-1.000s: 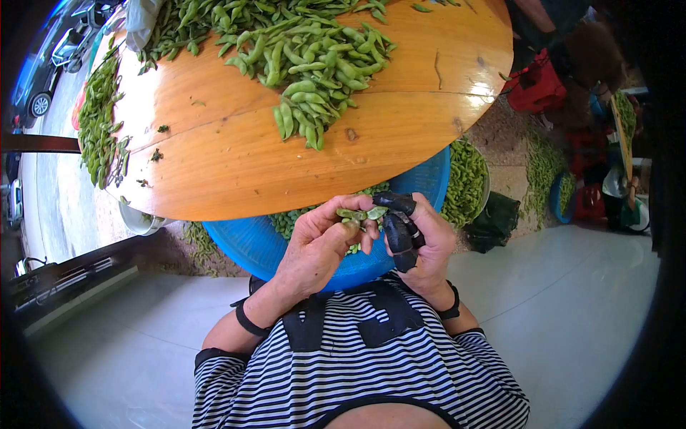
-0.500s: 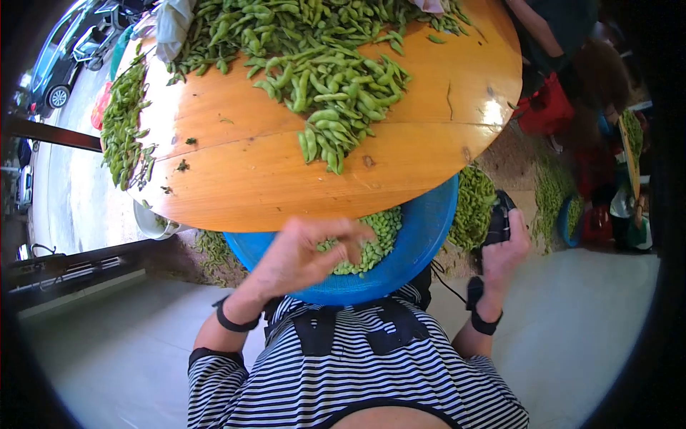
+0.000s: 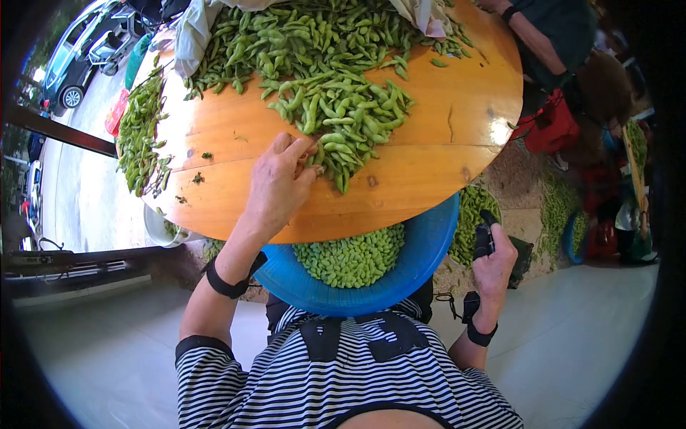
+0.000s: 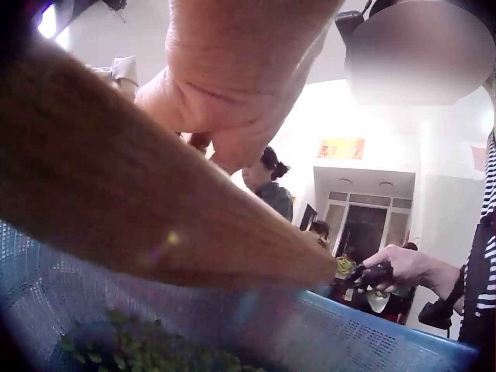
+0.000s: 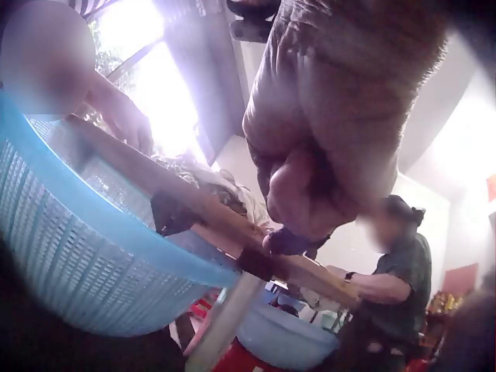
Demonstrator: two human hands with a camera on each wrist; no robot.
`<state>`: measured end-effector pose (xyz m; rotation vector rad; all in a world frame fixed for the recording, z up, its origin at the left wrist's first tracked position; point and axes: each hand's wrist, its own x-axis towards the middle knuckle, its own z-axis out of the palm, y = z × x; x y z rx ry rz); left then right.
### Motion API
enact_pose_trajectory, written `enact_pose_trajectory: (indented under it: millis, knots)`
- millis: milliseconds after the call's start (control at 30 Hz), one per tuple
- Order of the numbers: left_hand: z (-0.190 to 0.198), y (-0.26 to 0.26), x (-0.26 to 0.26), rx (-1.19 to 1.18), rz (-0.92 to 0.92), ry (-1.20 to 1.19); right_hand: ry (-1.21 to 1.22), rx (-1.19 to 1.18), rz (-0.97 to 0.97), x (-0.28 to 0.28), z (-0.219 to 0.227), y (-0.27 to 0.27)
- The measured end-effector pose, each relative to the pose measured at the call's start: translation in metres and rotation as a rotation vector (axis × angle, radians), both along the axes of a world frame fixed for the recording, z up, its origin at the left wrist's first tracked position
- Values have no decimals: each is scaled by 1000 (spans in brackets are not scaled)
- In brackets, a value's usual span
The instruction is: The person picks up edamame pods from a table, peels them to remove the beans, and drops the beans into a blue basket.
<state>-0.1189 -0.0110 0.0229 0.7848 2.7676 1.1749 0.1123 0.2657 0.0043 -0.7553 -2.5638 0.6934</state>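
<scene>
My left hand [image 3: 279, 179] reaches over the wooden table [image 3: 443, 157], its bent fingers at the near left edge of a heap of green soybean pods [image 3: 343, 114]. Thumb and fingertips overlap the pods there; I cannot tell whether they pinch one. Below the table edge stands a blue plastic basket [image 3: 439, 247] with shelled green beans [image 3: 350, 259] in it. Off to its right is my right hand [image 3: 494, 261], black covers [image 3: 484, 239] on its thumb and forefinger. Its other fingers are loosely curled, and no pod shows in it.
A container of pods [image 3: 471, 214] stands right of the basket, and a white bucket [image 3: 157, 227] at the left. More pods [image 3: 143, 136] lie along the table's left side. A cloth [image 3: 196, 39] borders the heap. Another person's arm [image 3: 536, 39] is at the far right.
Both hands worked together on a pod over the basket, then parted. The right hand moved right beside the basket; the left went up and forward to the heap on the table.
</scene>
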Motion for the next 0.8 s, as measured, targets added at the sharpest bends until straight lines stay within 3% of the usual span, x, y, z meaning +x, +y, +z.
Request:
enact_pose_trajectory:
  millis: [267, 333, 467, 533, 567, 633, 800]
  knots:
    - [-2, -18, 4, 54, 59, -2, 71, -56, 75, -10, 13, -19]
    - [-1, -22, 2, 80, 15, 333, 70, -188, 189, -15, 15, -26]
    - [18, -21, 22, 100, 31, 208, 180, -377, 323, -38, 20, -58]
    - [20, -16, 43, 630, -17, -531, 85, -522, 442, -49, 38, -76]
    - [21, -13, 53, 633, -20, -541, 78, -519, 434, -53, 41, -83]
    - [20, -7, 71, 641, -94, -847, 94, -640, 514, -59, 46, -94]
    - [7, 6, 94, 639, -65, -954, 117, -633, 631, -63, 43, -97]
